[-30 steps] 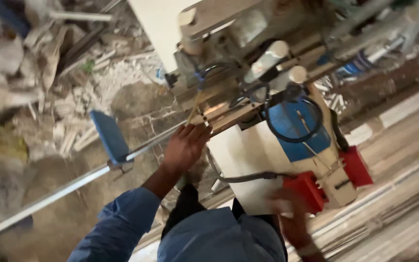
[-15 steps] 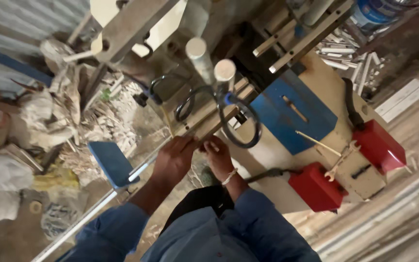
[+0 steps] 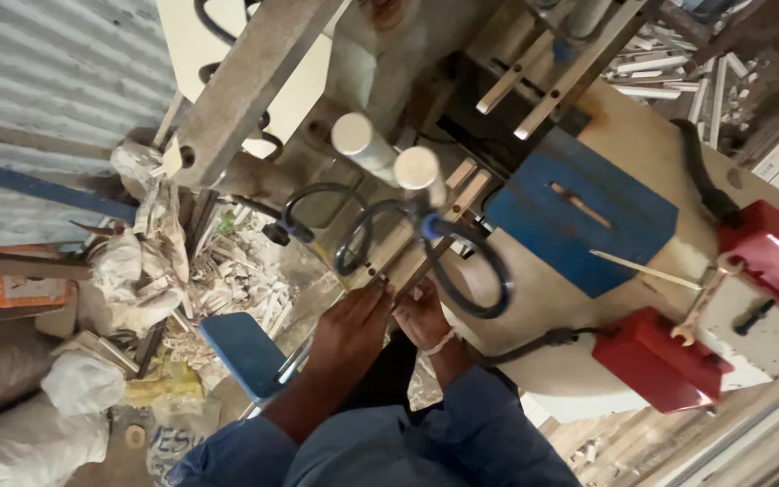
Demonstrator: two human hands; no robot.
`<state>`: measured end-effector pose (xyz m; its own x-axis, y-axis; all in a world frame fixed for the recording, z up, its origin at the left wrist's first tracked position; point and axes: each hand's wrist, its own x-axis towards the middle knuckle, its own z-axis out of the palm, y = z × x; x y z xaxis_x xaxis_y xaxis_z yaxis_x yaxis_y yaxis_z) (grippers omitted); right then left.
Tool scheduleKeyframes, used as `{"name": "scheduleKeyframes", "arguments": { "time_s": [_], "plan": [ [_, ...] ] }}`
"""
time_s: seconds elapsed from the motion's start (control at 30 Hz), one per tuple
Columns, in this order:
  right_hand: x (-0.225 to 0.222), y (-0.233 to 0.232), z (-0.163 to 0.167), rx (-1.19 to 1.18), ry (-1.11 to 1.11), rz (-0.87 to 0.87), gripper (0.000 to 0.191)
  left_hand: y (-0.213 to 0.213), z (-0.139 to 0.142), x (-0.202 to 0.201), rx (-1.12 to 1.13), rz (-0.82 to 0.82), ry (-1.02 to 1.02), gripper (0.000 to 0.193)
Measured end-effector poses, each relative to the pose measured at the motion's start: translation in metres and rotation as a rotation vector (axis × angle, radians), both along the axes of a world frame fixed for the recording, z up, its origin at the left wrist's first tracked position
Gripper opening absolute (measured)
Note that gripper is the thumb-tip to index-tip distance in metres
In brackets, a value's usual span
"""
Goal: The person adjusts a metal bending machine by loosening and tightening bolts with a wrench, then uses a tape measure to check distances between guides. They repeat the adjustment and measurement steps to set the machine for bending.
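Both hands, left hand (image 3: 346,326) and right hand (image 3: 423,317), fingers seemingly closed around the wooden strip (image 3: 426,236).

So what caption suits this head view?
Both hands, left hand and right hand, press a wooden strip on a workshop machine.

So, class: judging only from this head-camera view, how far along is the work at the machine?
Done: offcuts already lie heaped on the floor. In hand: the left hand and right hand press together on a narrow wooden strip at the machine's rails. Left: a thin stick lies unused on the blue plate.
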<state>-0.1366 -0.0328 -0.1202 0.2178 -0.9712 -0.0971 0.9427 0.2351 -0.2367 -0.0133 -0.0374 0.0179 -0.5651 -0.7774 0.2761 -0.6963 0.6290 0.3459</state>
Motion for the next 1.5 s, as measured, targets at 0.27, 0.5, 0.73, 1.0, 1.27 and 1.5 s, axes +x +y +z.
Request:
{"name": "scheduleKeyframes", "arguments": {
  "time_s": [0.27,0.5,0.73,1.0,1.27,1.5],
  "plan": [
    [0.023,0.005,-0.036,0.112,-0.107,-0.125,0.039,0.007,-0.021,0.012,-0.066,-0.02,-0.018,0.045],
    [0.02,0.021,-0.043,-0.427,1.528,-0.434,0.022,-0.005,-0.017,0.03,0.176,0.048,0.098,0.045],
    [0.035,0.012,-0.038,0.117,0.158,-0.201,0.031,-0.029,-0.005,0.053,-0.012,0.192,0.03,0.033],
    [0.039,0.014,-0.08,0.221,0.24,-0.125,0.045,-0.037,-0.012,0.055,-0.014,0.078,-0.035,0.036],
    [0.034,-0.001,-0.07,0.1,0.069,-0.154,0.052,-0.04,-0.013,0.066,-0.002,-0.136,-0.046,0.047],
    [0.037,-0.004,-0.052,0.328,-0.239,-0.128,0.058,-0.039,-0.009,0.062,-0.031,-0.114,-0.093,0.05]
  ]
}}
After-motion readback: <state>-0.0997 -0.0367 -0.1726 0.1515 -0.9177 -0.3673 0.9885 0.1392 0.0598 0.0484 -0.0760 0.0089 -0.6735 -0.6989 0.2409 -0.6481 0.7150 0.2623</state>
